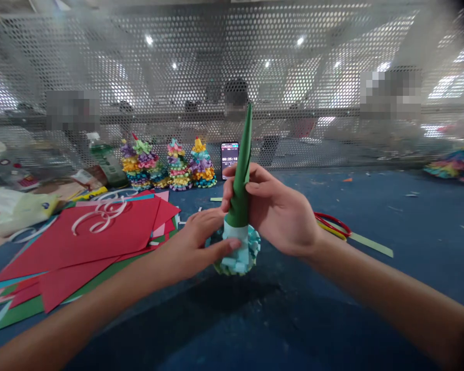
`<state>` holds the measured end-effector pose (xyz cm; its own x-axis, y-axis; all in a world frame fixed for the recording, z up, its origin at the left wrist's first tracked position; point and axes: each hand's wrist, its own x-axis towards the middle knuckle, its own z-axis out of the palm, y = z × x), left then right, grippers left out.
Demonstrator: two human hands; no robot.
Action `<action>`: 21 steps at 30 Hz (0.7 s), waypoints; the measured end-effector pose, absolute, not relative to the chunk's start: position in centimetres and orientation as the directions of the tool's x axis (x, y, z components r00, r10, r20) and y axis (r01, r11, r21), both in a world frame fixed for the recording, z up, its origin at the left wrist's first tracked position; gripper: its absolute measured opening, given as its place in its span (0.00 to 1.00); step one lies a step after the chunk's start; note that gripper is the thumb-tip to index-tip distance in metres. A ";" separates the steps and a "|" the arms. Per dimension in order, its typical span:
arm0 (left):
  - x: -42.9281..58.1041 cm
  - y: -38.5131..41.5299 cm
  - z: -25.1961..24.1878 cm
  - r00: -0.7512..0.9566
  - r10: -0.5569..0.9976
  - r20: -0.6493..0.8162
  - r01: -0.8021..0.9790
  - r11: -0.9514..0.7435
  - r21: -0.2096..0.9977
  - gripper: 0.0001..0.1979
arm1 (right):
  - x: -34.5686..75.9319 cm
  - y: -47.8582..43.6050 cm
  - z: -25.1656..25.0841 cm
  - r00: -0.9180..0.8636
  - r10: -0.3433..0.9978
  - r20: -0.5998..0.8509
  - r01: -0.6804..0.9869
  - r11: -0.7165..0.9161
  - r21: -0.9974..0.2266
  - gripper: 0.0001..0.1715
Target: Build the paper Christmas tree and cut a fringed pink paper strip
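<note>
Around 1 green paper cone [242, 175], left hand [195, 245], right hand [278, 211]

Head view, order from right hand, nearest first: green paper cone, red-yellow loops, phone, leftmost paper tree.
1. Green paper cone, in the right hand.
2. Red-yellow loops, to its right.
3. Phone, behind it.
4. Leftmost paper tree, back left.

Craft workshop: blue worktable [371, 268], red card sheets [81, 242], paper trees [178, 165]
</note>
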<state>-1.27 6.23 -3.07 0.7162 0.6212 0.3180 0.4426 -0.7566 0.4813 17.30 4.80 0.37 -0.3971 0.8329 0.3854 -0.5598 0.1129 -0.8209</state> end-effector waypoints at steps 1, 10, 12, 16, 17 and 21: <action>-1.2 6.3 -3.2 0.726 0.613 0.312 0.428 -0.758 0.492 0.16 | 17.2 4.7 0.4 -0.388 0.836 0.388 -0.560 0.120 -0.820 0.10; -1.0 7.3 -3.3 0.742 0.618 0.258 0.411 -0.724 0.553 0.14 | 17.0 4.4 -0.2 -0.369 0.817 0.442 -0.470 0.247 -0.848 0.10; -1.0 7.6 -3.5 0.741 0.598 0.307 0.380 -0.750 0.542 0.13 | 17.0 4.5 -0.4 -0.364 0.790 0.493 -0.412 0.338 -0.846 0.10; -1.0 8.4 -4.0 0.732 0.538 0.419 0.345 -0.822 0.453 0.15 | 16.9 5.1 -0.7 -0.342 0.778 0.527 -0.394 0.390 -0.832 0.11; -1.0 8.7 -4.2 0.733 0.524 0.433 0.346 -0.836 0.425 0.16 | 16.9 5.2 -0.8 -0.340 0.780 0.526 -0.394 0.390 -0.833 0.11; -1.8 10.1 -5.5 0.749 0.527 0.401 0.399 -0.842 0.362 0.21 | 16.9 6.0 -1.0 -0.331 0.783 0.527 -0.336 0.424 -0.841 0.10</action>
